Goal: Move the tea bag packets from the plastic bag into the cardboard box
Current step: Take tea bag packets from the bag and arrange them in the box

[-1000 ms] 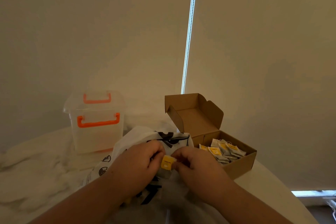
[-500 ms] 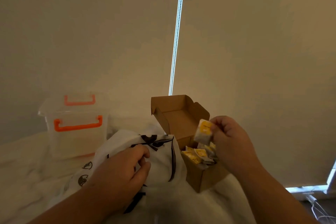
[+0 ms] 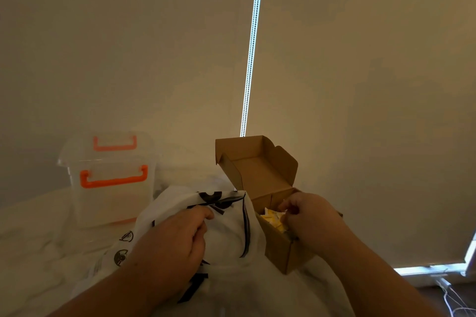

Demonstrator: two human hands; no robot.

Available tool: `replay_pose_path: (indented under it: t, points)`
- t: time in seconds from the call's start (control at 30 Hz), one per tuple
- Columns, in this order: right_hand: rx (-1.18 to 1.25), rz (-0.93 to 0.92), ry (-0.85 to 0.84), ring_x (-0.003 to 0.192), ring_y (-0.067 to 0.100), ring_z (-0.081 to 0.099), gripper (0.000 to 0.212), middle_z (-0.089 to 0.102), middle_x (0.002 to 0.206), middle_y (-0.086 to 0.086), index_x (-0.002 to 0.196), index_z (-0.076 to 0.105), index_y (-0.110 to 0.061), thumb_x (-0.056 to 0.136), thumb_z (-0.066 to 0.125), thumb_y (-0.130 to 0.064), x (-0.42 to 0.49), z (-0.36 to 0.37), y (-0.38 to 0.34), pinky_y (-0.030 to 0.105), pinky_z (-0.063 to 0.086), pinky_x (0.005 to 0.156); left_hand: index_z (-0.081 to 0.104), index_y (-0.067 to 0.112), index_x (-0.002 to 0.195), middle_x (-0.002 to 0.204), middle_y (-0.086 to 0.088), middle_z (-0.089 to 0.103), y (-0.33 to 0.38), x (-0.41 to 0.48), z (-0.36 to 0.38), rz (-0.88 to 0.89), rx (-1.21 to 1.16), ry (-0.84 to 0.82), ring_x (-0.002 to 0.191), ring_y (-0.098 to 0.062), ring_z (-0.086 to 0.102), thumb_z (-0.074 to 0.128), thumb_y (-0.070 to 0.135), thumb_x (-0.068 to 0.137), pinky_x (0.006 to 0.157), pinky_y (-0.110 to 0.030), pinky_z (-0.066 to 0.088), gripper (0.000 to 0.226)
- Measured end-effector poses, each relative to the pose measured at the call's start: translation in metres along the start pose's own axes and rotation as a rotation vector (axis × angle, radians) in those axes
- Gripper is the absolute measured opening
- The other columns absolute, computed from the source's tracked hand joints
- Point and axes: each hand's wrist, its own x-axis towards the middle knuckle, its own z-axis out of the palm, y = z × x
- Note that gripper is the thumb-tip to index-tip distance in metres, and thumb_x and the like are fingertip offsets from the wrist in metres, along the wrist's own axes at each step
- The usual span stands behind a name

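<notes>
From my end, the left grip (image 3: 172,244) is clamped on the white plastic bag (image 3: 226,234). Its fingers are curled into a fold of the film just under the black printed marks. The bag lies crumpled across the middle of the pale tabletop (image 3: 38,239) and bunches up against the near-left side of the cardboard box (image 3: 280,252).

The box stands open just right of the bag, with its lid flap tilted up and back. Inside it I can see a small heap of tea bag packets (image 3: 273,221), white with yellow labels, partly covered by the right grip (image 3: 309,216). That grip sits over the box opening, knuckles up. Its fingers are bent down among the packets and its thumb is close to the fingertips. I cannot tell whether it is pinching a packet or touching the heap; the fingertips are hidden.

Any packets left in the bag are out of sight under the film.

To the left, behind the bag, stands a clear storage tub (image 3: 113,203) with orange handles and its lid on. A bright vertical strip of light (image 3: 253,46) runs down the wall behind the box. Thin white cables (image 3: 449,298) lie at the lower right.
</notes>
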Motion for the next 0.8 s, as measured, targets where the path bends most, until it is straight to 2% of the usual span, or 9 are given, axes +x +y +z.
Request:
replay_pose_path:
  t: [0.1,0.23,0.3,0.37,0.43,0.5,0.67,0.73,0.8]
  points:
    - [0.105,-0.107,0.186,0.079,0.002,0.057,0.012,0.064,0.098,-0.014,0.095,0.066,-0.038,0.095,0.059,-0.027,-0.006,0.007,0.000,0.016,0.050,0.070,0.048,0.045,0.121,0.106,0.029,0.050,0.000,0.001,-0.002,-0.003,0.085,-0.032,0.096,0.006,0.051,0.043,0.021,0.095,0.079,-0.007,0.040,0.036]
    - [0.272,-0.405,0.235,0.082,-0.007,0.057,0.019,0.062,0.078,-0.021,0.078,0.060,-0.044,0.092,0.062,-0.031,-0.041,0.001,-0.028,0.008,0.045,0.063,0.054,0.039,0.110,0.106,0.020,0.055,0.004,0.006,-0.009,0.007,0.226,-0.158,0.093,0.000,0.053,0.042,0.028,0.095,0.080,-0.014,0.045,0.022]
    - [0.301,-0.505,0.100,0.090,-0.010,0.057,0.016,0.063,0.085,-0.028,0.085,0.065,-0.046,0.092,0.060,-0.032,-0.056,0.005,-0.043,0.008,0.046,0.072,0.056,0.035,0.102,0.098,0.015,0.057,0.010,0.009,-0.013,0.003,0.297,-0.223,0.086,-0.003,0.053,0.042,0.031,0.094,0.075,-0.016,0.046,0.016]
    - [0.259,-0.501,-0.069,0.096,-0.008,0.057,0.021,0.063,0.098,-0.029,0.107,0.068,-0.042,0.098,0.053,-0.031,-0.058,0.018,-0.051,0.012,0.048,0.083,0.056,0.033,0.097,0.094,0.012,0.057,0.016,0.012,-0.015,0.001,0.371,-0.308,0.084,-0.004,0.053,0.044,0.033,0.094,0.075,-0.019,0.046,0.012]
    - [0.182,-0.484,-0.165,0.114,-0.005,0.051,0.031,0.059,0.122,-0.023,0.126,0.061,-0.039,0.102,0.046,-0.025,-0.053,0.033,-0.052,0.017,0.042,0.099,0.058,0.032,0.098,0.093,0.011,0.058,0.023,0.011,-0.016,-0.004,0.451,-0.397,0.085,-0.007,0.054,0.047,0.036,0.093,0.079,-0.022,0.047,0.013]
    - [0.108,-0.464,-0.232,0.127,0.005,0.045,0.037,0.053,0.139,-0.012,0.135,0.054,-0.035,0.103,0.042,-0.020,-0.048,0.041,-0.053,0.022,0.036,0.107,0.062,0.031,0.104,0.096,0.009,0.060,0.030,0.009,-0.015,0.008,0.527,-0.469,0.088,-0.008,0.055,0.048,0.036,0.093,0.082,-0.024,0.047,0.018]
    - [-0.134,-0.440,-0.471,0.137,0.025,0.039,0.051,0.042,0.150,0.007,0.149,0.038,-0.019,0.101,0.047,-0.009,-0.041,0.041,-0.067,0.040,0.035,0.113,0.062,0.025,0.123,0.122,-0.001,0.061,0.038,0.002,-0.011,-0.030,0.703,-0.632,0.107,-0.018,0.056,0.049,0.037,0.096,0.090,-0.029,0.042,0.033]
    - [-0.191,-0.440,-0.461,0.134,0.028,0.043,0.049,0.044,0.148,0.008,0.148,0.040,-0.020,0.100,0.050,-0.014,-0.043,0.041,-0.069,0.044,0.040,0.109,0.060,0.024,0.129,0.130,-0.002,0.059,0.039,-0.003,-0.009,-0.040,0.757,-0.686,0.117,-0.020,0.055,0.048,0.038,0.097,0.099,-0.031,0.041,0.037]
    - [-0.209,-0.459,-0.397,0.127,0.027,0.049,0.046,0.050,0.143,0.006,0.143,0.046,-0.023,0.097,0.053,-0.017,-0.047,0.044,-0.066,0.044,0.045,0.104,0.063,0.028,0.124,0.127,0.000,0.058,0.045,-0.009,-0.011,-0.027,0.783,-0.670,0.115,-0.020,0.055,0.046,0.042,0.096,0.098,-0.031,0.042,0.035]
